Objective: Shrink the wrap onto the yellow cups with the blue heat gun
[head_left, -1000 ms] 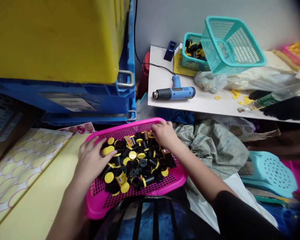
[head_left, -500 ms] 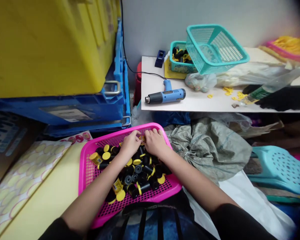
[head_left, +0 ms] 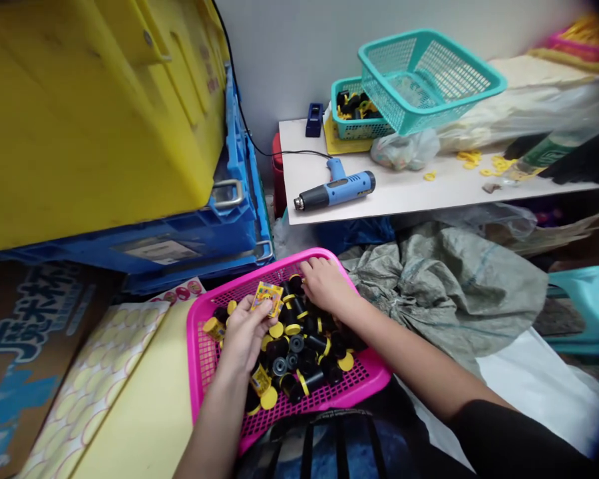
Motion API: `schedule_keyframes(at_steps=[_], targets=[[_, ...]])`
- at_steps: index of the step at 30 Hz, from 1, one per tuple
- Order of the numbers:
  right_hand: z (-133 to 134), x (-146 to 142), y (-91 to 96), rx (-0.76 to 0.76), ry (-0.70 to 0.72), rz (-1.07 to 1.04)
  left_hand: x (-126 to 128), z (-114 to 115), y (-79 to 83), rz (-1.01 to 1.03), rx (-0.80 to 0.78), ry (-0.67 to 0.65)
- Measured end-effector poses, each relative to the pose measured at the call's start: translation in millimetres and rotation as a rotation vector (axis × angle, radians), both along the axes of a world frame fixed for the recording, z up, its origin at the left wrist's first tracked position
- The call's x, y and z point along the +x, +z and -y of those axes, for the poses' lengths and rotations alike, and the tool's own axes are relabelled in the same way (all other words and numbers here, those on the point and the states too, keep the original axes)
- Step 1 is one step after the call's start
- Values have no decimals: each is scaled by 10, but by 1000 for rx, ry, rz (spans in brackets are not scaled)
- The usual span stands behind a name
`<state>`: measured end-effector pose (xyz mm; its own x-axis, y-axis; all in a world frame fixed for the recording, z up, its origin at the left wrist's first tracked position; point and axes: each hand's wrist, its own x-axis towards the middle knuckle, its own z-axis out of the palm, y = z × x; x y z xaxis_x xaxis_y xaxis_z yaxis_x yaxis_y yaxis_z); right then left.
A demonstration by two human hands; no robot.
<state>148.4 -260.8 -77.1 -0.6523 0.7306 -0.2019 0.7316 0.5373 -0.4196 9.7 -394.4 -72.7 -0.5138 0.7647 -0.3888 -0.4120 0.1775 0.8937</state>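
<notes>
A pink mesh basket rests against my lap, filled with small black canisters that have yellow lids. One or two of them wear a yellow printed sleeve. Above the basket's left half, my left hand pinches a flat yellow printed label sleeve between thumb and fingers. My right hand reaches into the far right part of the basket with fingers curled down beside a black canister. Whatever its fingertips grip is hidden, apart from a speck of yellow.
A blue heat gun lies on the white shelf, near a tilted teal basket and a tape dispenser. Blue and yellow crates stand at left. A grey woven sack and a teal stool are at right.
Both hands were together at the basket's far side. My left hand has drawn back toward me, now showing the yellow sleeve; the right stays at the far right. The view has shifted slightly.
</notes>
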Motion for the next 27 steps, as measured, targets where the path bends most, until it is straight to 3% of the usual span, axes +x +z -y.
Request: schedule_keyframes(at_steps=[5,9,11,15,18,23,27], targets=[[184,120,277,-153,-140,-224,98,0,15,145,126,71],[471,94,284,-652,-203,-665,244,7,5,176,200,113],[539,56,235,-827,-236,-852,301,11,6,175,217,105],[492,39,218,-694,-237,-767,247,20,53,96,197,11],[434,54,260,-637,-266,-741,132,10,101,-87,129,-62],[395,113,230,-935,-351,-901,78,-24,96,-394,22,23],[322,202,186,-1084,-385,-994,92,-17,45,-385,-8,21]])
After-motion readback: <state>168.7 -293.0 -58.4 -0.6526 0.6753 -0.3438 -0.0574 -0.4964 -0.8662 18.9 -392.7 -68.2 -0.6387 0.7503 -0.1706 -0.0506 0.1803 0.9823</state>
